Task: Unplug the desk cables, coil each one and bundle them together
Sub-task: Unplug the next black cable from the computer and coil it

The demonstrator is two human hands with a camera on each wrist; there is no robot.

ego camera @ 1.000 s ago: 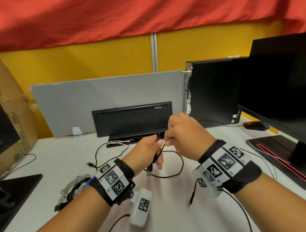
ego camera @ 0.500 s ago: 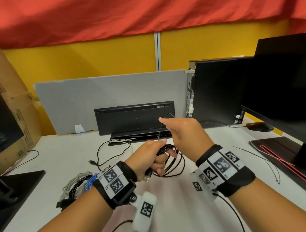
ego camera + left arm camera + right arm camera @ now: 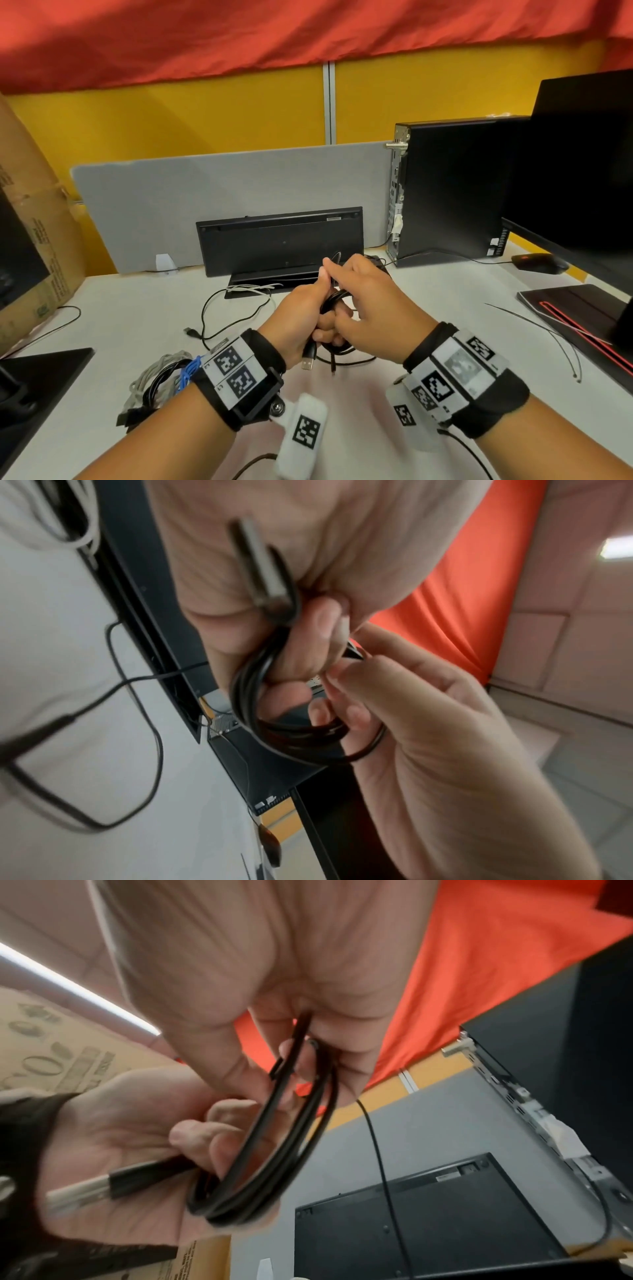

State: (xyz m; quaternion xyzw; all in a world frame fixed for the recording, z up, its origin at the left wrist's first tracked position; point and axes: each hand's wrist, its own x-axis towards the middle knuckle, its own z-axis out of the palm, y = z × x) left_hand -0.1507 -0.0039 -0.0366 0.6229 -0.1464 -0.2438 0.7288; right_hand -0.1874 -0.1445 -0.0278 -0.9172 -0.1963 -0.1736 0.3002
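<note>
Above desk (image 3: 102, 318), 2 hands (both gripping), 1 coil (image 3: 291, 731)

white desk (image 3: 113, 322) carries: keyboard (image 3: 279, 245) propped on edge against the grey divider panel (image 3: 219, 202); computer tower (image 3: 448, 192) upright at right rear; mouse (image 3: 539, 263) beside it; monitor base (image 3: 579, 315) at right; bundled cables (image 3: 156, 383) at front left; loose black cable (image 3: 212, 308) near centre; cardboard box (image 3: 34, 233) at left.

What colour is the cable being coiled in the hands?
Black, with a silver USB plug; the coiled cable shows best in the right wrist view.
</note>
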